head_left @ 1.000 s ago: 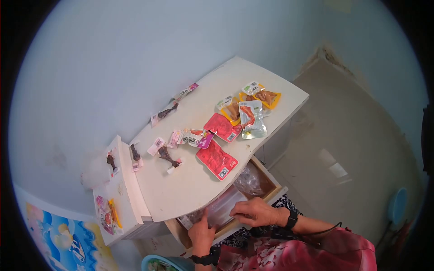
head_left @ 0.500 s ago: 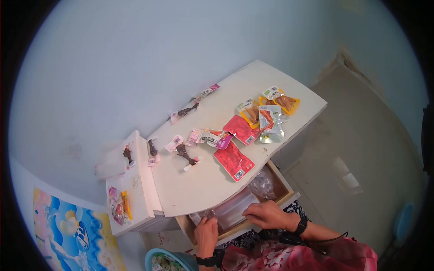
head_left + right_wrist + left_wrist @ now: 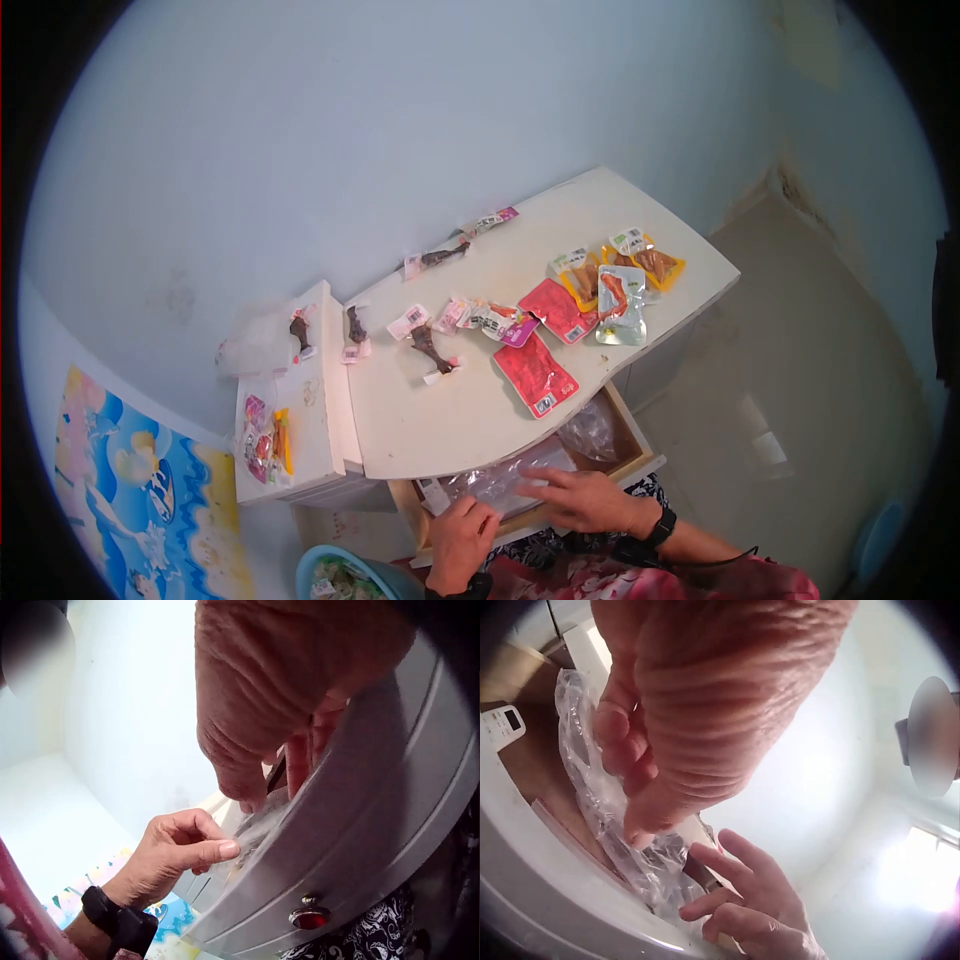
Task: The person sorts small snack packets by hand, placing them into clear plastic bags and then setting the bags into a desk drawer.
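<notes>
My left hand (image 3: 463, 545) is over the front left of the pulled-out drawer (image 3: 634, 470). Between its thumb and index finger it pinches the edge of a clear, crinkled plastic bag (image 3: 592, 780), and the right wrist view shows that pinch too. The bag stretches across the drawer under both hands. My right hand (image 3: 590, 502) hovers over the drawer's front edge beside the bag, fingers parted and extended, as the left wrist view also shows. A flat stack of clear plastic (image 3: 548, 457) lies in the drawer's middle.
Red meat packets (image 3: 535, 375), a silver packet (image 3: 622, 305) and yellow-edged packets (image 3: 655, 265) lie on the white tabletop (image 3: 430, 430). Dark drumsticks (image 3: 430, 348) in opened wrappers lie further left. A blue bin (image 3: 315, 560) stands below. Crumpled plastic (image 3: 590, 430) fills the drawer's right side.
My left hand has drawn back toward my body, pulling up the crinkled bag's edge. My right hand's fingers have spread and lifted off the flat plastic. The head view has shifted.
</notes>
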`<state>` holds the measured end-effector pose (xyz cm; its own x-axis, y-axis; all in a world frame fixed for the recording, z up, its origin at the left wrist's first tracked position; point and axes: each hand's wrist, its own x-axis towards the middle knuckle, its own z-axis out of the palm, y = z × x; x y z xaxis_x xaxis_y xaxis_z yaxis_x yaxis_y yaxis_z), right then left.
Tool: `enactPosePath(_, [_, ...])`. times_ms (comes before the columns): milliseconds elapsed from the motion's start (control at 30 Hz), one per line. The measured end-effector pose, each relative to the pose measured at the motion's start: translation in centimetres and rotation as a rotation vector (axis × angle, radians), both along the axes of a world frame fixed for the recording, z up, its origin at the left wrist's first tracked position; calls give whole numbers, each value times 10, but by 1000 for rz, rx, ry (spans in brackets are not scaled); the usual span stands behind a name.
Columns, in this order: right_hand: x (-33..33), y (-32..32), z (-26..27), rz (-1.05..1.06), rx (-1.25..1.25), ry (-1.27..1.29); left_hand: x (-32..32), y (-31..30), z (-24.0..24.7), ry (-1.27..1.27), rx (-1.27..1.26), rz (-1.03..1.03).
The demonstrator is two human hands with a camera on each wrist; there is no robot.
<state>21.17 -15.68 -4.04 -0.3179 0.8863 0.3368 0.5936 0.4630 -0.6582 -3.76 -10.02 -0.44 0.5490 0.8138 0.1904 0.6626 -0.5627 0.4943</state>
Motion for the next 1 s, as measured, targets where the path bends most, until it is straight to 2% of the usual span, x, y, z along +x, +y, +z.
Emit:
enactPosePath(133, [-4,6,-31,80,64,-93,-2,0,-6,75,-81,-60])
enactPosePath(200, [-5,4,-29,35,64,-47,-5,0,-2,147,-179,-76])
enactPosePath(300, [-2,1,-18,-22,53,36,-7,1,18,81,-344,-43])
enactPosePath(433, [8,-3,-10,-36,81,155,-6,16,50,-65,-254,-85])
enactPosePath(533, [18,-4,-6,-103,81,196,-8,42,66,-73,-89,-121])
enactPosePath(667, [28,-3,-14,-200,139,208,-7,95,76,-217,-173,49])
enactPosePath(733, [29,-4,-15,-225,131,207,-5,130,69,-297,-180,144])
enactPosePath(833, [28,-6,-15,-218,118,182,-8,186,50,-229,-156,259])
enactPosePath(1000, [26,-4,-18,-244,112,119,18,233,19,-143,-83,310])
